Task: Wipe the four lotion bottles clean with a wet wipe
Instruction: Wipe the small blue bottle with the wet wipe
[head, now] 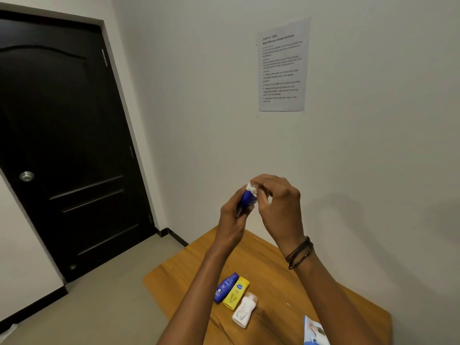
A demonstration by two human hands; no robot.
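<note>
My left hand (pixel 232 220) holds a dark blue lotion bottle (pixel 246 199) up in the air above the table. My right hand (pixel 276 202) presses a white wet wipe (pixel 252 188) against the bottle's top end, and most of the wipe is hidden under my fingers. Three more bottles lie side by side on the wooden table (pixel 273 270): a blue one (pixel 225 288), a yellow one (pixel 236 293) and a white one (pixel 244 310).
A blue-and-white wipes pack (pixel 315 332) sits at the table's near right edge. The table stands against a white wall with a printed sheet (pixel 282 64) taped to it. A dark door (pixel 62 145) is on the left, with tiled floor before it.
</note>
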